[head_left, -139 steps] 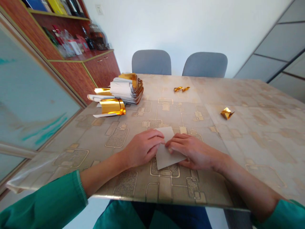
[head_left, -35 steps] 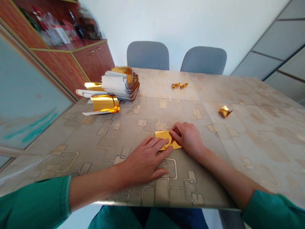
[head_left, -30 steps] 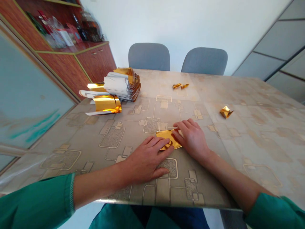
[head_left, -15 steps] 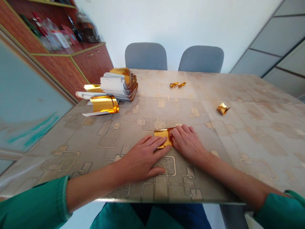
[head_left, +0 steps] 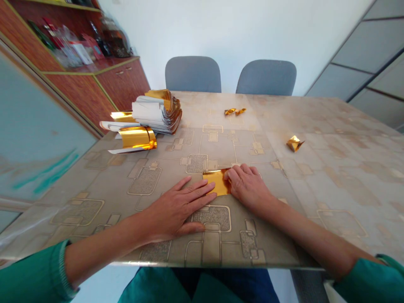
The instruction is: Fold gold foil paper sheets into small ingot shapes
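Note:
A small sheet of gold foil paper [head_left: 219,184] lies on the table in front of me, shiny side up, with its far edge looking folded. My left hand [head_left: 179,208] rests flat with fingers spread, the fingertips on the paper's left part. At the right end of the paper, my right hand [head_left: 248,187] has its fingers curled and pressed together on it. What lies under those right fingers is hidden.
A stack of white-backed gold paper [head_left: 151,113] stands at the back left, with loose curled sheets [head_left: 137,139] beside it. Folded gold pieces lie at the back [head_left: 235,112] and right [head_left: 295,144]. Two grey chairs [head_left: 193,75] stand behind the patterned table [head_left: 334,168].
My left hand has slid left and toward me along the paper, uncovering more of its gold surface. The right hand stays at the paper's right end.

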Demonstrator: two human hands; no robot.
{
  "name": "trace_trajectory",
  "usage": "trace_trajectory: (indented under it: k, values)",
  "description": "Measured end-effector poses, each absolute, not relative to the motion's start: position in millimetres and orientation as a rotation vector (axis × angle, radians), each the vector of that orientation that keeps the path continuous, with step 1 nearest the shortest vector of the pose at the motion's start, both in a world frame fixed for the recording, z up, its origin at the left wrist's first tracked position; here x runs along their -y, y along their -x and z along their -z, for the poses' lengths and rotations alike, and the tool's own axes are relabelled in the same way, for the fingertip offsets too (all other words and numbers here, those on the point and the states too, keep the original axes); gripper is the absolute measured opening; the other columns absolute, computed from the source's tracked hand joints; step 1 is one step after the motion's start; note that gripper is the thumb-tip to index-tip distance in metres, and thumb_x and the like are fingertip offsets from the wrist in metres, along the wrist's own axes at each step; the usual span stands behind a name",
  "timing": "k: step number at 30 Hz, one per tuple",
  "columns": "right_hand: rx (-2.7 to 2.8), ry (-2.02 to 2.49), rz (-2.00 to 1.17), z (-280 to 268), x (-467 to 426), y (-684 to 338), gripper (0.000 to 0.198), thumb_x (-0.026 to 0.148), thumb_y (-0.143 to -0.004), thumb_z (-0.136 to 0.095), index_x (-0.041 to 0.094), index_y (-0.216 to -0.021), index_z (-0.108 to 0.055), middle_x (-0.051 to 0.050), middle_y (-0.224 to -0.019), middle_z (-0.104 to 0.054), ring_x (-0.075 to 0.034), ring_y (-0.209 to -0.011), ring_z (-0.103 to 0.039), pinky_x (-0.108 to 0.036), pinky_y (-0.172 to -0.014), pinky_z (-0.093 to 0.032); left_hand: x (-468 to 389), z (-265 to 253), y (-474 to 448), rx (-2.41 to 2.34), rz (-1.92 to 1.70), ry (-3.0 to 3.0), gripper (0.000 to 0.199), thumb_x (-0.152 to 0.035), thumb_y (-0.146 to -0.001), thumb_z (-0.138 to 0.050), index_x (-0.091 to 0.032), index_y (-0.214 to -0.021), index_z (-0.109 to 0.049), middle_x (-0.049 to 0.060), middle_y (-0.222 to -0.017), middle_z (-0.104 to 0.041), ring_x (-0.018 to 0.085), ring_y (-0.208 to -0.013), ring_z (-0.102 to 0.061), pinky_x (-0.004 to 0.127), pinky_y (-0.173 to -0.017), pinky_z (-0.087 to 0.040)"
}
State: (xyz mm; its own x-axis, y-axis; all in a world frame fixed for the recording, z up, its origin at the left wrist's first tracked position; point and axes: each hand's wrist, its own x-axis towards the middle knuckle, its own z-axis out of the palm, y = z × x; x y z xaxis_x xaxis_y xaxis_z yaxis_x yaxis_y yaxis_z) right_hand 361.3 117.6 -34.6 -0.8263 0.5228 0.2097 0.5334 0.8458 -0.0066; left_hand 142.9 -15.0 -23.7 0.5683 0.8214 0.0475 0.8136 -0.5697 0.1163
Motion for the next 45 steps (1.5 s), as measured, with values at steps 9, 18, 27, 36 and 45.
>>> trace_trajectory:
  k: [9,18,27,36,45]
  values:
    - [2.834,0.681,0.059,13.0,-110.8,-372.1,0.008,0.015,-0.092,-0.057,0.019,-0.096,-0.063,-0.005,-0.095,-0.064,-0.022,-0.088,-0.052,-0.033,-0.074,-0.033,7.6,14.7,-140.7,-1.366,-0.15,-2.71,0.065,-0.06,-0.095,-0.048,-0.028,-0.151,-0.034,0.007,-0.155,-0.038,0.026,-0.143,-0.036,0.047,-0.121,-0.014]
    - [2.979,0.183,0.122,5.3,-95.3,-378.0,0.01,0.023,-0.094,-0.06,0.017,-0.098,-0.067,-0.004,-0.088,-0.065,-0.023,-0.088,-0.053,-0.038,-0.085,-0.035,1.9,16.2,-133.1,-1.329,-0.163,-2.749,0.063,-0.059,-0.096,-0.047,-0.029,-0.15,-0.034,0.006,-0.152,-0.043,0.025,-0.141,-0.04,0.05,-0.122,-0.008]
    - [2.986,0.327,0.028,-0.5,-99.3,-391.8,0.011,0.015,-0.089,-0.062,0.018,-0.079,-0.065,-0.003,-0.08,-0.065,-0.019,-0.077,-0.053,-0.035,-0.076,-0.035,-11.3,17.7,-125.5,-1.278,-0.262,-2.793,0.039,-0.043,-0.1,-0.049,-0.026,-0.135,-0.052,0.005,-0.145,-0.053,0.024,-0.137,-0.044,0.046,-0.12,-0.015]
    - [2.805,0.409,-0.304,7.7,-100.9,-362.6,0.009,0.018,-0.091,-0.055,0.016,-0.095,-0.063,-0.007,-0.096,-0.064,-0.02,-0.088,-0.052,-0.033,-0.081,-0.043,-33.4,10.3,-146.0,-1.324,-0.369,-2.763,0.016,-0.033,-0.093,-0.061,-0.018,-0.098,-0.062,0.005,-0.102,-0.067,0.021,-0.095,-0.059,0.036,-0.088,-0.047]
    - [2.848,0.394,-0.101,17.2,-105.7,-363.3,0.016,0.031,-0.095,-0.057,0.016,-0.094,-0.064,-0.008,-0.095,-0.064,-0.02,-0.087,-0.055,-0.034,-0.078,-0.045,-28.5,21.4,-153.0,-1.479,-0.447,-2.786,0.024,-0.039,-0.093,-0.06,-0.014,-0.09,-0.06,0.007,-0.096,-0.065,0.022,-0.091,-0.059,0.034,-0.08,-0.051]
